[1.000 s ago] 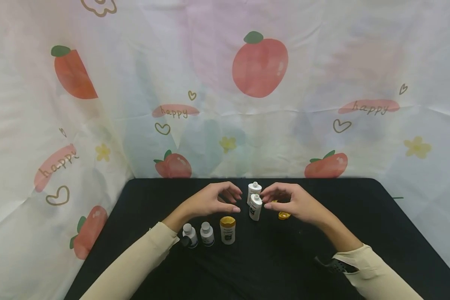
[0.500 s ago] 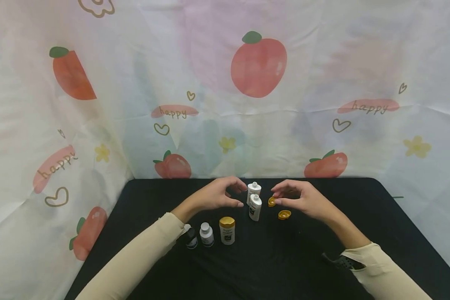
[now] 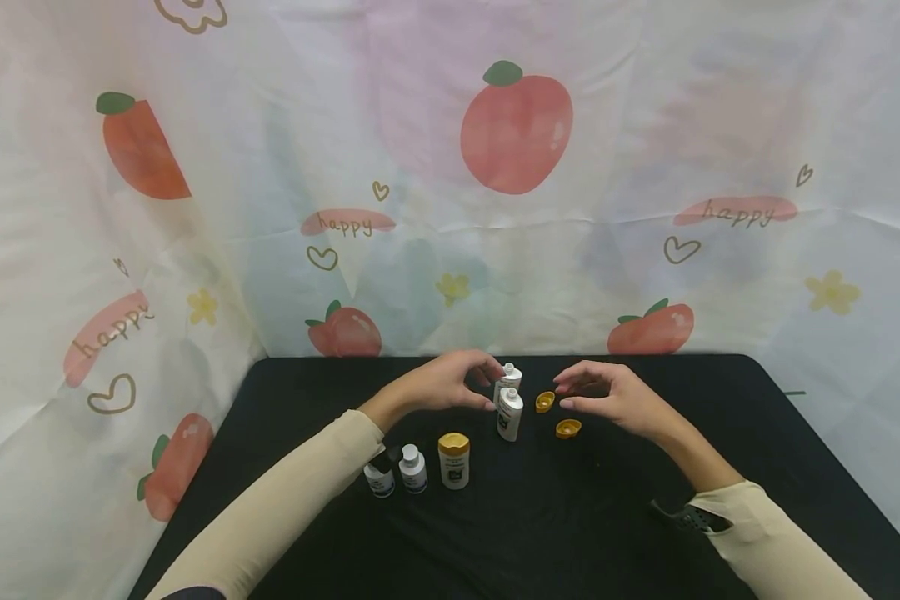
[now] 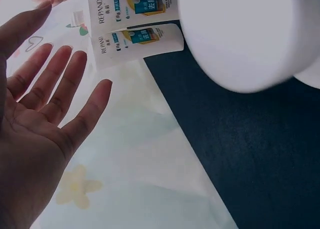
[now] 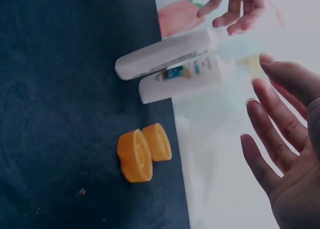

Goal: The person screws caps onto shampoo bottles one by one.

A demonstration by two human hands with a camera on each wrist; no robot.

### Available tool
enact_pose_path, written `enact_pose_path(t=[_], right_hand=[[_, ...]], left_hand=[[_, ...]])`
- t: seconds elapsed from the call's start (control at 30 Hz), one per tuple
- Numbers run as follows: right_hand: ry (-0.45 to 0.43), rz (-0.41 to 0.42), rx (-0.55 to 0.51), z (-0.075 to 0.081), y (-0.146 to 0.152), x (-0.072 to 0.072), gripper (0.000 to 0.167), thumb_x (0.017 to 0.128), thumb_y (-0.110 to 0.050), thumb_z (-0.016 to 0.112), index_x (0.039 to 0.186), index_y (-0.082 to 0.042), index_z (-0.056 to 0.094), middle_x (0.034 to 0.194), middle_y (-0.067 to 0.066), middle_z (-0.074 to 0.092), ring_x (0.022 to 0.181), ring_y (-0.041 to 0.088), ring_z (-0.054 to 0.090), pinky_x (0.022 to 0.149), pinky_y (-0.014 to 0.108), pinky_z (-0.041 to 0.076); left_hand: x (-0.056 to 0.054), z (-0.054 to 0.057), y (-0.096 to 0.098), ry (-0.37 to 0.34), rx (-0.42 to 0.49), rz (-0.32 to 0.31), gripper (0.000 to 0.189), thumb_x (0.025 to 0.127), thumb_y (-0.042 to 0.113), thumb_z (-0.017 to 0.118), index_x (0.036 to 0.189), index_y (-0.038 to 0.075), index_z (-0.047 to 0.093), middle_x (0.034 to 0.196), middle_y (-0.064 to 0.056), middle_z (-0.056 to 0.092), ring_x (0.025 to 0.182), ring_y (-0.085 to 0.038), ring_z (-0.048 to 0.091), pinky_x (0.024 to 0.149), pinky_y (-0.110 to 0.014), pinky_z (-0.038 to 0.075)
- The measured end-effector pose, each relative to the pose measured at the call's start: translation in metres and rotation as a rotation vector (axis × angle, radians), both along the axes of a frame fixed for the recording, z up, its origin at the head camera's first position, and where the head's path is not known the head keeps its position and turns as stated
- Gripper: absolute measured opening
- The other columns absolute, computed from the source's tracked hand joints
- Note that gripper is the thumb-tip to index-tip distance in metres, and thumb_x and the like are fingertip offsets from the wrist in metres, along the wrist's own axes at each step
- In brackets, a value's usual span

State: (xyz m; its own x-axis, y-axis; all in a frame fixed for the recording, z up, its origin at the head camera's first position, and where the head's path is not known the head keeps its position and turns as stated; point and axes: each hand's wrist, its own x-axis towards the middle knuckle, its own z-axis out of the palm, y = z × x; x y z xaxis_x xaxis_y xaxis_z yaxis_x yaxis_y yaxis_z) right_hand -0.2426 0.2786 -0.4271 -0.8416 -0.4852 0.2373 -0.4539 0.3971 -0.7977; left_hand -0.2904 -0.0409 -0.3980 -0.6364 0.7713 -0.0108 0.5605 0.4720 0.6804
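Two uncapped white bottles stand upright at the back of the table, the front bottle [image 3: 508, 422] partly covering the back bottle [image 3: 507, 381]. My left hand [image 3: 446, 383] hovers just left of their necks with loosely bent fingers, holding nothing; the left wrist view shows a gap between its fingers and the bottles. My right hand [image 3: 613, 398] hangs to their right with thumb and fingers spread apart. Just left of its fingertips lie two yellow caps, the rear cap [image 3: 544, 402] and the front cap [image 3: 567, 428], neither touched by the hand.
Nearer me stands a white bottle with a gold cap [image 3: 454, 468]. Left of it are two small white-capped bottles [image 3: 413, 472], the leftmost partly hidden by my left sleeve [image 3: 330, 467]. A blurred white object [image 4: 245, 34] looms close in the left wrist view. A printed curtain [image 3: 420, 283] hangs behind the black table.
My left hand has moved right, towards the two uncapped bottles. My right hand has drawn away to the right, uncovering the rear yellow cap.
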Motion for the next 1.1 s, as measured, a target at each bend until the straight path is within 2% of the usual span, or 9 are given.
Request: enact_pose_path(t=[0.07,0.2,0.5,0.77,0.97,1.1], right_hand=[[-0.004,0.0,0.003,-0.005,0.003,-0.002,0.032,0.09,-0.014,0.079,0.12,-0.014,0.068,0.112,0.019,0.071,0.103,0.032,0.068,0.092,0.038,0.055],[-0.011,0.012,0.01,-0.015,0.007,-0.006,0.032,0.091,-0.015,0.078,0.121,-0.014,0.068,0.112,0.019,0.071,0.104,0.03,0.068,0.093,0.047,0.054],[-0.033,0.032,0.004,-0.035,0.016,-0.012,0.032,0.091,-0.01,0.076,0.122,-0.008,0.067,0.111,0.018,0.071,0.102,0.03,0.069,0.088,0.032,0.056],[-0.057,0.066,0.007,-0.049,0.021,-0.016,0.035,0.093,-0.005,0.073,0.125,0.006,0.063,0.115,0.026,0.068,0.106,0.042,0.067,0.091,0.033,0.055],[-0.06,0.06,0.028,-0.057,0.025,-0.018,0.036,0.092,-0.007,0.074,0.124,0.006,0.064,0.114,0.019,0.07,0.105,0.038,0.067,0.091,0.037,0.056],[-0.045,0.063,0.031,-0.059,0.026,-0.019,0.036,0.092,-0.006,0.074,0.124,0.005,0.064,0.114,0.02,0.07,0.104,0.038,0.067,0.09,0.041,0.056]], left_hand=[[-0.001,-0.001,0.002,0.0,-0.022,-0.007,0.051,0.09,0.02,0.079,0.136,0.011,0.058,0.133,-0.004,0.062,0.121,-0.022,0.061,0.103,-0.044,0.05],[-0.003,-0.002,0.006,0.011,-0.069,-0.009,0.052,0.091,0.023,0.079,0.137,0.014,0.058,0.135,0.001,0.061,0.125,-0.018,0.059,0.103,-0.039,0.05],[-0.007,-0.003,0.014,0.029,-0.099,-0.063,0.048,0.092,0.02,0.077,0.136,0.015,0.059,0.135,0.001,0.062,0.125,-0.02,0.06,0.101,-0.032,0.049],[-0.011,-0.005,0.019,0.018,-0.14,-0.1,0.05,0.094,0.02,0.076,0.14,0.014,0.058,0.139,0.001,0.062,0.127,-0.021,0.058,0.103,-0.033,0.049],[-0.015,-0.005,0.021,-0.015,-0.163,-0.1,0.048,0.094,0.019,0.075,0.138,0.014,0.059,0.139,0.002,0.061,0.128,-0.02,0.058,0.104,-0.037,0.049],[-0.016,-0.003,0.022,-0.006,-0.193,-0.105,0.047,0.094,0.019,0.075,0.138,0.013,0.06,0.139,0.003,0.061,0.127,-0.018,0.058,0.102,-0.032,0.049]])
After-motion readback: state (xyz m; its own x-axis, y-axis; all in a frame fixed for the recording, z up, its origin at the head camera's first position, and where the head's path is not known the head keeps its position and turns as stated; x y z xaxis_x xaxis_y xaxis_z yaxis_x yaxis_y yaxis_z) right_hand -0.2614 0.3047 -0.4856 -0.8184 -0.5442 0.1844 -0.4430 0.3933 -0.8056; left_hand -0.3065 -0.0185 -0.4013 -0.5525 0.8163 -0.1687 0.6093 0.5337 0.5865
